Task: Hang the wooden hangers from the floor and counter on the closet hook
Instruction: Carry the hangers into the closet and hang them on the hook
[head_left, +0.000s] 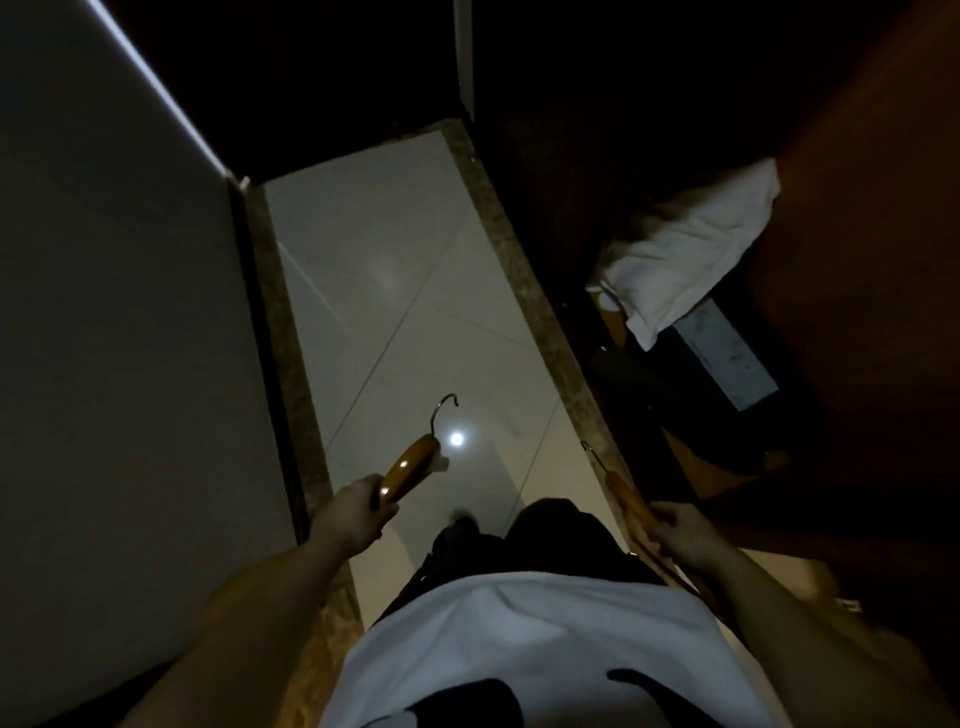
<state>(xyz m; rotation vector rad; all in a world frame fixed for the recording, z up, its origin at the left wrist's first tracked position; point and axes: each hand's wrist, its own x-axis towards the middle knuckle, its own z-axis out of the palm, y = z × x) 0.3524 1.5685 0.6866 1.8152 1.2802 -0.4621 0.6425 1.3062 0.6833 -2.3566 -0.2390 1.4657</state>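
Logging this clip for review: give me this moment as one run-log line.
left hand: grips wooden hanger | right hand: grips second wooden hanger | closet hook: not in view | stage: hangers not yet hung

This looks like the narrow, dim entry passage of a hotel room or flat: a glossy pale tiled floor (395, 291) edged with brown stone strips (524, 280) runs between a plain grey wall (114, 364) and an open dark-wood closet (857, 249), where a white pillow (691, 260) lies partly over a grey box (727, 358).
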